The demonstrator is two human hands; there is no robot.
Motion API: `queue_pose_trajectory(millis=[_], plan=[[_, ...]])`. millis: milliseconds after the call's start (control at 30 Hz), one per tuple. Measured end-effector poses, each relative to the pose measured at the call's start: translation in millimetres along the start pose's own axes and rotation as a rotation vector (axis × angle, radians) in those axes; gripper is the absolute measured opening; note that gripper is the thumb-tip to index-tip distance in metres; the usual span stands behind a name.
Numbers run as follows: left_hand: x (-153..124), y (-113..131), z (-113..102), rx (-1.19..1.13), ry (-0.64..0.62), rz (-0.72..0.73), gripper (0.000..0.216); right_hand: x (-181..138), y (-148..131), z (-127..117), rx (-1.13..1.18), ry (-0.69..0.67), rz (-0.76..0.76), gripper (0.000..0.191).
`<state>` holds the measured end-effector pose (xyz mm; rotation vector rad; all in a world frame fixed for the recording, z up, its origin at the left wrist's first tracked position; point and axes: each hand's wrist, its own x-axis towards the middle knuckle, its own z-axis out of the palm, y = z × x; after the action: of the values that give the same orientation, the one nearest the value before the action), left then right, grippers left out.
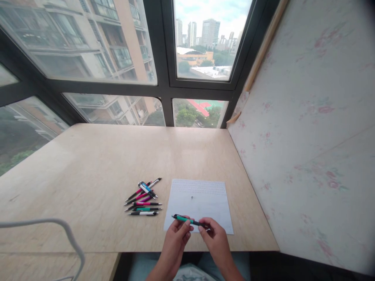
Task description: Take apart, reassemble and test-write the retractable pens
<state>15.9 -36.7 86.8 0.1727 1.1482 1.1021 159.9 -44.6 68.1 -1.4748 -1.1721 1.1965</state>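
Observation:
Between my two hands is a green and black pen [187, 220], held nearly level above the lower part of a white sheet of paper [202, 205]. My left hand [177, 234] grips the green barrel, its clip end pointing left. The fingers of my right hand [213, 231] are closed around the black tip end, which they partly hide. Lines of small handwriting run across the top of the sheet. A tiny dark object [191, 197] lies on the paper; it is too small to name.
Left of the paper lies a loose pile of several pens [143, 197] in pink, black, white, green and blue. A grey curved tube [68, 234] rises at the lower left. The pale tabletop [117, 156] meets windows at the back and a flowered wall [307, 156] on the right.

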Motion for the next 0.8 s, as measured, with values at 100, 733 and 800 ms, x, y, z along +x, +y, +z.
queue_pose_trajectory(millis=[100, 733, 800], plan=[[-0.9, -3.7, -1.1, -0.001, -0.020, -0.030, 0.037, 0.2, -5.6, 2.4, -0.026, -0.036, -0.013, 0.024], [12.3, -5.6, -16.1, -0.064, 0.090, 0.021, 0.031, 60.9, 18.5, -0.7, -0.379, 0.011, -0.173, 0.027], [14.9, -5.2, -20.6, -0.068, 0.118, 0.018, 0.028, 79.3, 23.1, 5.5, -0.560, -0.008, -0.228, 0.026]])
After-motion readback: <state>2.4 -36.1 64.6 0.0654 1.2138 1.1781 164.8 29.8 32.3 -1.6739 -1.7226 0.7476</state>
